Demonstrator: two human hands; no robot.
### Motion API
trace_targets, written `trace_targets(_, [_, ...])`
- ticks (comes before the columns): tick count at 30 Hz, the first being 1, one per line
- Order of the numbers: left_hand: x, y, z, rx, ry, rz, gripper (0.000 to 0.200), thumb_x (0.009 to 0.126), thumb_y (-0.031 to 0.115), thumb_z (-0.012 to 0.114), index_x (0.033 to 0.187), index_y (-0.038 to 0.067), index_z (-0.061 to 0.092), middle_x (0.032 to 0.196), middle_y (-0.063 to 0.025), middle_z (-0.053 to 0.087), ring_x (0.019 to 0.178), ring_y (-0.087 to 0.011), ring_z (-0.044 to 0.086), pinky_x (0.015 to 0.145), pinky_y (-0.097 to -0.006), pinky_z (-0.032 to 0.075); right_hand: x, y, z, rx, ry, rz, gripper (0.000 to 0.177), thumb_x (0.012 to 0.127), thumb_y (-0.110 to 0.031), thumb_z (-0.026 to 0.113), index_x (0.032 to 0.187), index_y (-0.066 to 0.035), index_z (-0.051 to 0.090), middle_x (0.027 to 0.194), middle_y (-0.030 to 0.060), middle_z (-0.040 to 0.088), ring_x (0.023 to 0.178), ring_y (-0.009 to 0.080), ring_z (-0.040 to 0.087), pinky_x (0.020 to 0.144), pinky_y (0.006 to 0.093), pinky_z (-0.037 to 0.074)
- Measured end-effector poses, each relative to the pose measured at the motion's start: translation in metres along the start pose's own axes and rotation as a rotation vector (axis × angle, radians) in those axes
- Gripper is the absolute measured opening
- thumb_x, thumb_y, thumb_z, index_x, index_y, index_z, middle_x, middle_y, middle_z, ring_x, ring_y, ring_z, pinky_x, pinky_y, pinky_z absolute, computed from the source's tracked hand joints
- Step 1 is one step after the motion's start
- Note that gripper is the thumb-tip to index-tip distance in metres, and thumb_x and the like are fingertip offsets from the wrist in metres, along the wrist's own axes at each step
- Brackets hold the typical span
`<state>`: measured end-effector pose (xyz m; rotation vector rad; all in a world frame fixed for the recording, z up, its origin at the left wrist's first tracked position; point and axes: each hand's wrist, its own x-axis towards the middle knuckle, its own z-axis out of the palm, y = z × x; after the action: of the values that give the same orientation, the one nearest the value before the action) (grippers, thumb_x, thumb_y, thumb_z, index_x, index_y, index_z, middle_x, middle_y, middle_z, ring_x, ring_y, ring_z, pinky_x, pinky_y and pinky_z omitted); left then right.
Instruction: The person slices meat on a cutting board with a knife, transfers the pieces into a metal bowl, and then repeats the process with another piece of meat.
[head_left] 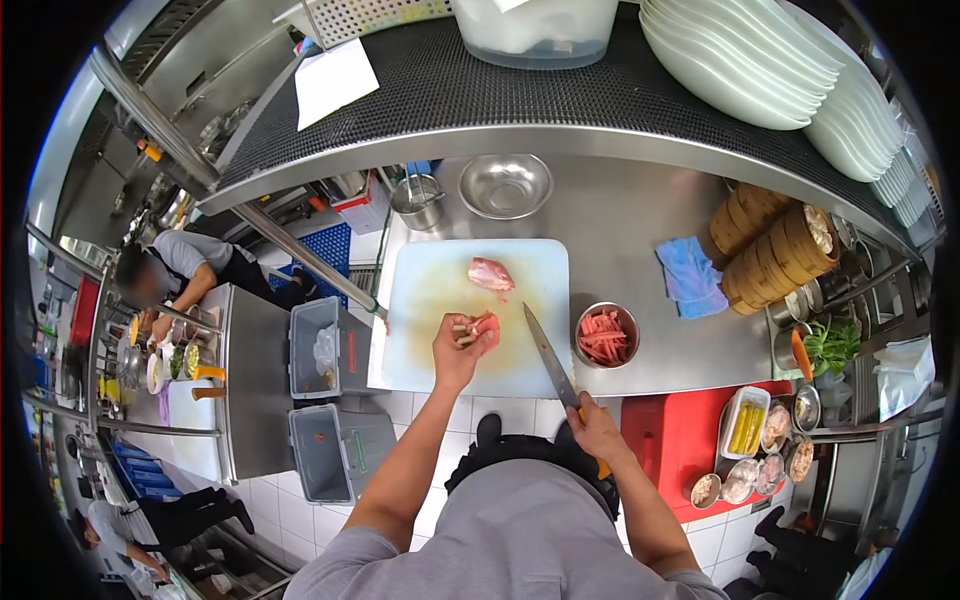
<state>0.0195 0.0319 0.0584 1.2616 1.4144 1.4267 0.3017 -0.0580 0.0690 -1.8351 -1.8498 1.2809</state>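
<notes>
My left hand [456,350] is over the white cutting board [420,280], its fingers closed on a piece of raw meat [487,334]. My right hand [594,424] grips the handle of a long knife [548,355], whose blade points up and left over the board's right part. A larger chunk of meat [491,273] lies on the board above my left hand, with small scraps just below it. Right of the board stands a round metal bowl [607,335] with red meat strips in it.
A metal bowl [506,186] and a pot [417,201] stand behind the board. A blue cloth [692,277] and bamboo steamers [779,262] are at right. An overhead shelf [560,105] holds stacked plates. Small food bowls sit at lower right. Co-workers are at left.
</notes>
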Motion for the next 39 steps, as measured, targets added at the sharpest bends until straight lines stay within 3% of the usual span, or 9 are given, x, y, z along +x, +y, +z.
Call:
trace_targets(5, [-0.006, -0.007, -0.006, 0.951, -0.253, 0.701, 0.025, 0.085, 0.016, 0.081, 0.099, 0.009, 0.061, 0.108, -0.0071, 0.063, 0.098, -0.0259, 0.063, 0.083, -0.0427, 0.053, -0.008, 0.009, 0.003, -0.064, 0.055, -0.041, 0.029, 0.101, -0.024, 0.059, 0.113, 0.0, 0.049, 0.088, 0.0299, 0.069, 0.09, 0.0559, 0.064, 0.078, 0.0608, 0.049])
trace_targets(8, [-0.03, -0.012, -0.019, 0.817, -0.372, 0.682, 0.025, 0.085, 0.021, 0.08, 0.101, 0.01, 0.065, 0.112, -0.0068, 0.063, 0.105, -0.0312, 0.06, 0.091, -0.049, 0.049, -0.012, 0.003, -0.003, -0.008, 0.017, -0.02, 0.029, 0.101, -0.024, 0.059, 0.112, 0.0, 0.049, 0.085, 0.0312, 0.068, 0.087, 0.0554, 0.065, 0.074, 0.0601, 0.049])
trace_targets(11, [-0.038, -0.008, -0.022, 0.667, -0.253, 0.578, 0.026, 0.085, 0.019, 0.08, 0.104, 0.008, 0.067, 0.111, -0.0093, 0.064, 0.104, -0.0322, 0.061, 0.088, -0.0459, 0.051, -0.012, 0.008, 0.002, -0.071, 0.049, -0.029, 0.026, 0.101, -0.023, 0.059, 0.11, 0.0, 0.049, 0.084, 0.0328, 0.067, 0.086, 0.0553, 0.065, 0.074, 0.0607, 0.05])
trace_targets(14, [-0.046, -0.02, -0.006, 0.551, 0.07, 0.132, 0.031, 0.084, 0.019, 0.082, 0.107, 0.006, 0.068, 0.107, -0.0139, 0.064, 0.097, -0.0325, 0.065, 0.082, -0.0425, 0.054, -0.014, -0.007, -0.001, -0.127, 0.061, -0.036, 0.024, 0.101, -0.022, 0.058, 0.109, -0.001, 0.05, 0.084, 0.0321, 0.067, 0.084, 0.0548, 0.065, 0.074, 0.0613, 0.051])
trace_targets(17, [-0.046, -0.043, 0.013, 0.373, 0.128, -0.145, 0.036, 0.081, 0.017, 0.084, 0.11, 0.003, 0.067, 0.1, -0.0178, 0.065, 0.084, -0.0313, 0.067, 0.074, -0.0405, 0.056, -0.003, -0.009, 0.005, -0.223, 0.093, -0.091, 0.023, 0.1, -0.02, 0.058, 0.11, 0.0, 0.052, 0.078, 0.0297, 0.068, 0.079, 0.0504, 0.067, 0.073, 0.0598, 0.053])
trace_targets(23, [-0.033, -0.037, 0.013, 0.392, -0.018, 0.068, 0.04, 0.078, 0.011, 0.085, 0.112, 0.002, 0.067, 0.098, -0.0176, 0.064, 0.072, -0.0293, 0.065, 0.07, -0.0406, 0.056, -0.004, -0.027, 0.01, -0.402, 0.056, -0.194, 0.027, 0.1, -0.02, 0.056, 0.118, -0.001, 0.056, 0.078, 0.0289, 0.068, 0.075, 0.0488, 0.069, 0.071, 0.058, 0.055])
trace_targets(26, [-0.036, -0.025, 0.007, 0.486, -0.093, -0.024, 0.033, 0.08, 0.008, 0.082, 0.11, 0.002, 0.069, 0.105, -0.0155, 0.066, 0.081, -0.0287, 0.07, 0.073, -0.0378, 0.059, -0.003, -0.025, 0.006, -0.412, 0.023, -0.199, 0.026, 0.101, -0.021, 0.056, 0.118, -0.001, 0.055, 0.078, 0.03, 0.068, 0.075, 0.0497, 0.068, 0.071, 0.0588, 0.055])
trace_targets(29, [-0.036, -0.01, 0.015, 0.75, 0.052, 0.23, 0.03, 0.08, 0.006, 0.08, 0.109, 0.005, 0.07, 0.103, -0.0135, 0.066, 0.09, -0.0323, 0.068, 0.079, -0.0399, 0.057, 0.001, -0.022, 0.01, -0.356, 0.022, -0.197, 0.025, 0.101, -0.021, 0.055, 0.116, -0.001, 0.054, 0.079, 0.0307, 0.067, 0.076, 0.0504, 0.068, 0.071, 0.0594, 0.054])
trace_targets(39, [-0.017, -0.021, 0.007, 0.443, -0.27, 0.033, 0.019, 0.081, 0.004, 0.077, 0.098, 0.005, 0.07, 0.095, -0.0163, 0.067, 0.084, -0.0349, 0.067, 0.077, -0.0431, 0.057, -0.002, -0.021, 0.02, -0.25, 0.032, -0.156, 0.021, 0.1, -0.016, 0.056, 0.114, -0.001, 0.05, 0.077, 0.0316, 0.067, 0.077, 0.0522, 0.067, 0.071, 0.0622, 0.052])
